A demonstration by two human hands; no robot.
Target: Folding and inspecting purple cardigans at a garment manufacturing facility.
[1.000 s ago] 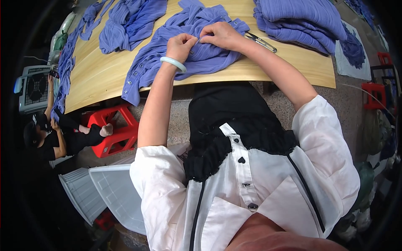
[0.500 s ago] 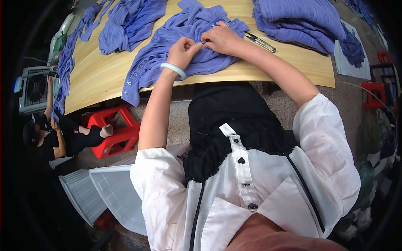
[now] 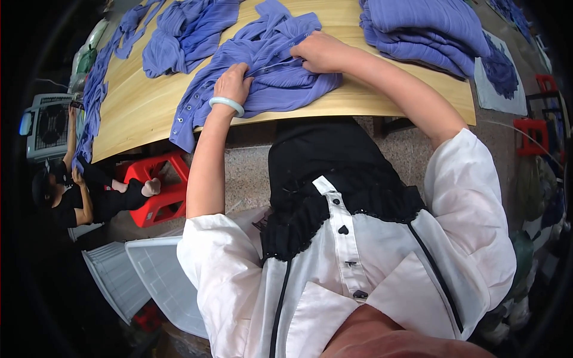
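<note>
A crumpled blue-violet shirt (image 3: 262,48) of thin, crinkled cloth lies on the wooden table in front of me. Its buttoned edge runs slantwise between my hands. My left hand (image 3: 233,85), a pale bangle on the wrist, is closed on the cloth at the near left end of that edge. Farther up and to the right, my right hand (image 3: 322,53) has its fingers closed on the same edge. Several buttons show on a strip hanging toward the table's near left edge. The thread snips are not visible now.
A folded stack of blue-violet garments (image 3: 424,30) sits on the right of the table (image 3: 134,119). Another garment (image 3: 179,39) lies at the back left. Below left are a red stool (image 3: 164,197), a white bin (image 3: 164,280) and a seated person (image 3: 77,191).
My hands have moved apart, the left toward the left and the right slightly rightward, drawing the shirt's edge out between them. The snips, visible earlier beside my right forearm, no longer show.
</note>
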